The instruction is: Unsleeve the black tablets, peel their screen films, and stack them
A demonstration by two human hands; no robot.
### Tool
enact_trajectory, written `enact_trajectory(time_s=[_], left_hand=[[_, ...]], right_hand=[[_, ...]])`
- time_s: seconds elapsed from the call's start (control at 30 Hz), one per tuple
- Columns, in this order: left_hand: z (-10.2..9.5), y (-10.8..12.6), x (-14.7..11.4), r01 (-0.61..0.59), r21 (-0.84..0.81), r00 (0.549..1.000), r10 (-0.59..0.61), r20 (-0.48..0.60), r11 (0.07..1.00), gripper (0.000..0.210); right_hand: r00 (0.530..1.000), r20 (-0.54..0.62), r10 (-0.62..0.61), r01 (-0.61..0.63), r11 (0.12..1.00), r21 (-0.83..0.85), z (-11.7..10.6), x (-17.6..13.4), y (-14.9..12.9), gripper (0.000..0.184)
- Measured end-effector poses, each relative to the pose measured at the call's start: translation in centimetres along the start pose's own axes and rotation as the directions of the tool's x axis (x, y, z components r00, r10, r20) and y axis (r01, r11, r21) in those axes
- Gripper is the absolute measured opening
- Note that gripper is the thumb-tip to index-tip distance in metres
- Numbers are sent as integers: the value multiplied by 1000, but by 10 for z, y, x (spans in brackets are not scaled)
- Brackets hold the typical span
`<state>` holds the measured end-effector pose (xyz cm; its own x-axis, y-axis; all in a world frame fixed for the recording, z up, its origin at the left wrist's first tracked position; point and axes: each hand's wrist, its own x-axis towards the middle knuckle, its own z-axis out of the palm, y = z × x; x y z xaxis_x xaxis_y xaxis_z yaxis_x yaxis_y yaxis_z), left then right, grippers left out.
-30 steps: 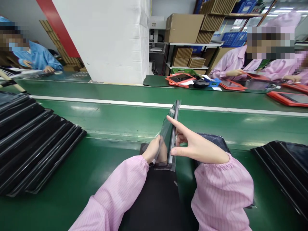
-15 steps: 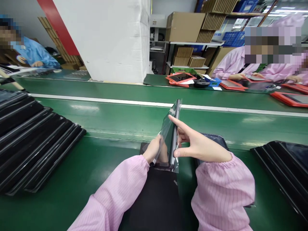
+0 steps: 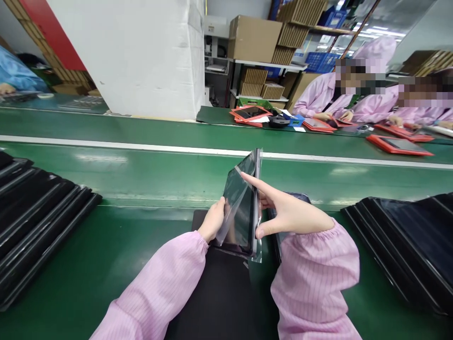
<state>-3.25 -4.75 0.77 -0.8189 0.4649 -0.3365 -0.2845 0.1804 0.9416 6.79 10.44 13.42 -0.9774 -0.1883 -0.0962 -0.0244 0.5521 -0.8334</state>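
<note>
Between the left hand (image 3: 213, 219) and the right hand (image 3: 288, 210), I judge the black, rectangular, glass-faced tablet (image 3: 247, 222) in clear plastic film (image 3: 231, 218) light, stiff, slippery, breakable: take its edges. It leans, left edge grasped by the left; whether the spread right grips, I cannot tell. Beyond both, a long white strip (image 3: 141, 146).

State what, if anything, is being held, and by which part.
The left hand holds a tablet by its left edge; the right hand is at the right edge, grip unclear.
</note>
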Motion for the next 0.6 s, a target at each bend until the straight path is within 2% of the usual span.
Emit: enact_trajectory(time_s=[0.43, 0.6], left_hand=[[-1, -2, 0, 14, 4, 1000, -14, 21, 1000, 47], [-1, -3, 1, 43, 2, 999, -43, -11, 999, 46]], right_hand=[[1000, -3, 21, -21, 1000, -11, 1, 1, -5, 120], [997, -53, 59, -65, 989, -134, 10, -8, -22, 123]])
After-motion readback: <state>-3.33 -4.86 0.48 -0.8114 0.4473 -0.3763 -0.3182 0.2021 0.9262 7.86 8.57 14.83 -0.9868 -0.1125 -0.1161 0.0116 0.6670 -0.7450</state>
